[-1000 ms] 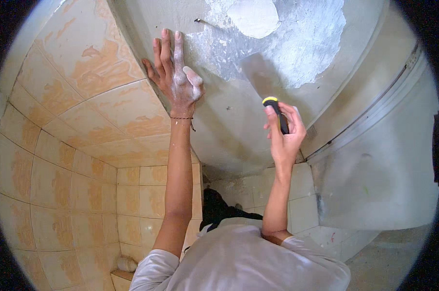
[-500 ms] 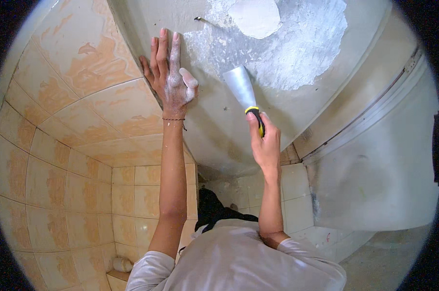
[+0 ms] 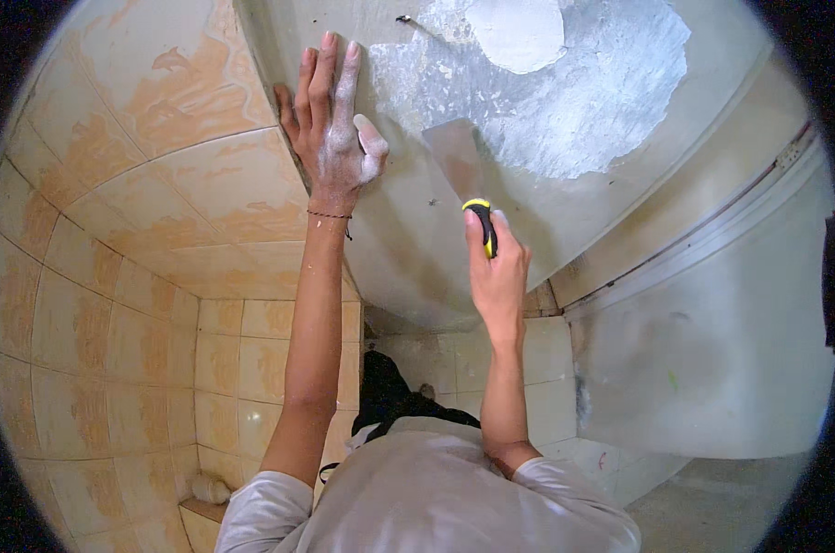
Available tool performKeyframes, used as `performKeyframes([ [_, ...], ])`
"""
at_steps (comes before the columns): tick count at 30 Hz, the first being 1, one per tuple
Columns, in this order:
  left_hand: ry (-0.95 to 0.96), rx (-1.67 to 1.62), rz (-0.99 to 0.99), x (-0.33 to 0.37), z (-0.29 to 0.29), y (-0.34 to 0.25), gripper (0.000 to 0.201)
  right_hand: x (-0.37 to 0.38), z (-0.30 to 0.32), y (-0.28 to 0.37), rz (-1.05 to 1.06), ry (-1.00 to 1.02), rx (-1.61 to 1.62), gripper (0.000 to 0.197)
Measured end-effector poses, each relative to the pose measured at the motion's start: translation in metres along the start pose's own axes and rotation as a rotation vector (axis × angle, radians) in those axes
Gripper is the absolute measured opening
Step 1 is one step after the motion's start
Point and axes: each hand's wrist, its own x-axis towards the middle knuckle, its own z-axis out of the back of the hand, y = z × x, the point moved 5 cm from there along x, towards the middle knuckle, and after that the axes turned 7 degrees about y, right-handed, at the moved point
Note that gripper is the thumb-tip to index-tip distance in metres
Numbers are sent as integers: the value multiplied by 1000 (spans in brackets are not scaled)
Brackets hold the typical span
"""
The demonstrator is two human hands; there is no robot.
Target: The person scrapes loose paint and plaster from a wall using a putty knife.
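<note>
My right hand [image 3: 499, 272] grips the black and yellow handle of a putty knife [image 3: 458, 161]. The wide metal blade points up and left, its end at the lower edge of a rough pale patch [image 3: 611, 101] on the grey-green wall [image 3: 413, 244]. Whether the blade touches the wall, I cannot tell. My left hand [image 3: 332, 138] lies against the same wall close to the tile corner, fingers stretched upward, white powder on the thumb and fingers. Within the patch there is a smooth white rounded area [image 3: 519, 35].
Cream and orange tiles [image 3: 182, 203] cover the wall and ledge at the left. A dark nail-like stub [image 3: 403, 18] sticks out near the patch. To the right is a door frame [image 3: 685, 226] beside a pale panel [image 3: 703, 369]. Floor tiles [image 3: 546, 382] show below.
The view has shifted slightly, so the wall patch sits further right. The putty knife's blade has tilted and looks darker. My left hand stays on the wall.
</note>
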Motion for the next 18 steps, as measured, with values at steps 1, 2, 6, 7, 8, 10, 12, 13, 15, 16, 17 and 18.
performKeyframes([
  [1, 1, 6, 1, 0, 2, 0, 78, -1, -2, -3, 2, 5, 3, 35],
  [2, 11, 4, 9, 1, 2, 1, 79, -2, -3, -4, 38, -19, -10, 33],
  [6, -3, -9, -6, 2, 6, -1, 83, -8, -9, -15, 25, -45, -9, 31],
  [7, -2, -7, -1, 2, 6, -1, 83, -6, -11, -15, 25, -40, -11, 31],
  [8, 8, -10, 2, 3, 5, -2, 83, -2, -15, -12, 40, -47, -1, 31],
  [10, 16, -8, 5, 2, 5, -1, 82, 0, -18, -12, 57, -51, 11, 31],
  [12, 15, 14, 5, 1, 6, 1, 81, -5, -19, -14, 53, -60, 25, 32],
  [13, 13, 17, 6, 1, 5, 1, 81, -6, -19, -15, 56, -57, 25, 32],
  [15, 14, 2, 14, 0, 4, 1, 80, -9, -20, -22, -12, -61, 56, 32],
  [16, 13, 3, 19, 0, 4, 2, 80, -8, -22, -24, -12, -57, 54, 32],
  [17, 1, 9, 6, 1, 4, 2, 80, -6, -25, -25, 8, -60, 70, 32],
  [18, -10, 16, -7, 1, 4, 1, 80, -5, -26, -26, 28, -63, 86, 32],
])
